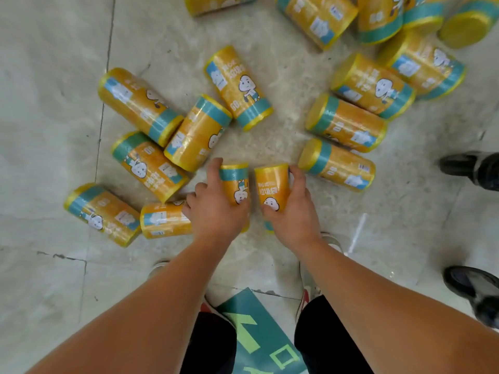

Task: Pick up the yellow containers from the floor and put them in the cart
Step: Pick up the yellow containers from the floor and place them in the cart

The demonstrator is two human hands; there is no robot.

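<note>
Across the tiled floor (54,136), yellow containers (140,105) are lying scattered on their sides.
Toward the floor's near middle, the left hand (216,213) is gripping the left container (235,184) and the right hand (295,215) is gripping the right container (271,186), the two being held just beside each other.

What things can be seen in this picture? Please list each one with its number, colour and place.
loose containers: about fifteen, yellow with teal bands, lying scattered on the floor; some cut by the top edge
held containers: two, yellow, one in each hand
floor: one, pale grey tiles
floor sign: one, green, between the feet
thin stick: one, white, on the floor at right
black shoes: two, right edge, another person's
own shoes: two, white and red, under the arms
left hand: grips one container
right hand: grips the other
</note>
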